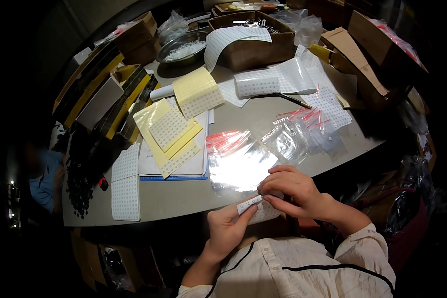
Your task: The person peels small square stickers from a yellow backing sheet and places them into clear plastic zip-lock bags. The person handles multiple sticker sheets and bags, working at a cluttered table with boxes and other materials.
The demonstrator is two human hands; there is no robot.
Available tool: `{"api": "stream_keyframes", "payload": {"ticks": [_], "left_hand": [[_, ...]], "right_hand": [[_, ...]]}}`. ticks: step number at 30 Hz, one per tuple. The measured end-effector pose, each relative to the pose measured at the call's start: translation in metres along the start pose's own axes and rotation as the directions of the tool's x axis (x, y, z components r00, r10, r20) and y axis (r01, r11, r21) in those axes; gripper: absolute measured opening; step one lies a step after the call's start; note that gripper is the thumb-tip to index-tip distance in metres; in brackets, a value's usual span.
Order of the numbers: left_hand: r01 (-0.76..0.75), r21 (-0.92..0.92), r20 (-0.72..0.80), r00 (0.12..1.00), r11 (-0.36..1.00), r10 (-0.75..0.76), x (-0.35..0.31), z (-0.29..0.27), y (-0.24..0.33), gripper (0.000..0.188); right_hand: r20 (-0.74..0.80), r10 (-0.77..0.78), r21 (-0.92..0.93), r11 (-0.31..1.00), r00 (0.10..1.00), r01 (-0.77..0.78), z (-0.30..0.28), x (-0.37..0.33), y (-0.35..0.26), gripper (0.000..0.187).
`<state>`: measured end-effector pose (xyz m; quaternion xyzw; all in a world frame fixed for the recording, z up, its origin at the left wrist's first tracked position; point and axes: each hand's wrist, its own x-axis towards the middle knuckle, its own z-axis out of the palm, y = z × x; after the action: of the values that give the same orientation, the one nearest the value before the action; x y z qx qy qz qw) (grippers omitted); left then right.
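My left hand (227,228) is closed on a white sticker sheet (248,204), its thumb pressed on a folded strip of printed labels. The lower part of the sheet hangs behind the thumb toward my lap. At the strip's right end, the thumb and fingers of my right hand (299,192) come together in a pinch. Whatever lies between those fingertips is too small to make out. Just beyond my hands, a stack of clear zip bags (243,166) with red closures lies on the table and reflects the light strongly.
More zip bags (293,136), some holding small dark pieces, lie to the right near a black pen (295,101). Yellow label sheets (169,131) cover papers at left. Small black parts (79,174) lie by the left edge. A metal bowl (184,48) and cardboard boxes (256,47) stand behind.
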<state>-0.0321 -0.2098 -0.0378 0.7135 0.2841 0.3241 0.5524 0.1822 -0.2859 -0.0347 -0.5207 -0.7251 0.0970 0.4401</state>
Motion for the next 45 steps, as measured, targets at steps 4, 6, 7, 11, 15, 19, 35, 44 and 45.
{"api": "stream_keyframes", "payload": {"ticks": [4, 6, 7, 11, 15, 19, 35, 44, 45], "left_hand": [[0.058, -0.014, 0.031, 0.998, 0.998, -0.057, -0.001, -0.005, -0.005, 0.017], [0.088, -0.045, 0.045, 0.995, 0.995, -0.086, -0.001, -0.006, -0.011, 0.018], [0.116, -0.059, 0.063, 0.992, 0.992, -0.112, -0.001, -0.007, -0.012, 0.018], [0.17, -0.12, 0.088, 0.983, 0.978, -0.16, 0.0, -0.007, -0.016, 0.02], [0.198, -0.091, 0.116, 0.975, 0.976, -0.187, 0.005, -0.01, -0.013, 0.018], [0.209, -0.157, 0.114, 0.975, 0.965, -0.192, 0.006, -0.014, -0.019, 0.02], [0.179, -0.183, 0.075, 0.983, 0.967, -0.168, 0.007, -0.006, -0.022, 0.022], [0.168, -0.117, 0.1, 0.983, 0.979, -0.157, 0.011, -0.005, -0.019, 0.019], [0.161, -0.098, 0.108, 0.983, 0.982, -0.15, 0.012, -0.005, -0.021, 0.019]], "right_hand": [[0.007, -0.019, 0.024, 1.0, 1.0, 0.018, -0.002, 0.008, 0.004, 0.013], [0.003, -0.012, 0.021, 1.0, 1.0, 0.012, -0.006, 0.017, 0.015, 0.013], [0.001, -0.023, -0.111, 0.994, 1.0, 0.023, -0.011, 0.024, 0.023, 0.014], [0.075, -0.149, -0.343, 0.925, 0.986, 0.166, -0.007, 0.049, 0.049, 0.021], [0.208, -0.211, -0.453, 0.844, 0.955, 0.285, 0.004, 0.052, 0.071, 0.019], [0.354, -0.008, -0.552, 0.805, 0.935, 0.216, -0.026, 0.054, 0.056, 0.02], [0.181, -0.193, -0.165, 0.961, 0.964, 0.223, 0.0, 0.025, 0.01, 0.026], [0.146, -0.104, -0.013, 0.994, 0.984, 0.107, 0.002, 0.029, 0.029, 0.024], [0.133, -0.081, 0.017, 0.997, 0.988, 0.08, 0.0, 0.034, 0.035, 0.024]]}}
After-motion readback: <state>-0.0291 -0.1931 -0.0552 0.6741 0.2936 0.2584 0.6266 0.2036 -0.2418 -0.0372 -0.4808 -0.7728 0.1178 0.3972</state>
